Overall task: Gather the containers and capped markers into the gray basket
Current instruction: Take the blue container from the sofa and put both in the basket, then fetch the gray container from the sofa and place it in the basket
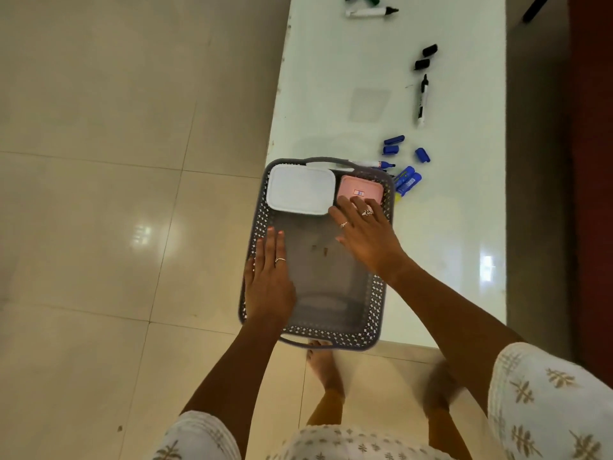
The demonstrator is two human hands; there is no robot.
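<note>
The gray basket (371, 313) sits at the near corner of the white table, partly over its edge. Inside it, at the far end, lie a white-lidded container (300, 189) and a pink-lidded container (360, 189) side by side. My right hand (365, 234) reaches into the basket with straight fingers touching the pink lid. My left hand (268, 277) lies flat with straight fingers on the basket's left rim. Beyond the basket lie blue markers (407, 182), an uncapped blue marker (373, 164), loose blue caps (394, 140), black markers (423, 101) and black caps (429, 49).
The white table (331, 94) runs away from me; its left edge borders a tiled floor (99, 161). Another black marker (370, 12) lies at the far end. A dark red surface (590, 161) stands right of the table. My bare feet show below the basket.
</note>
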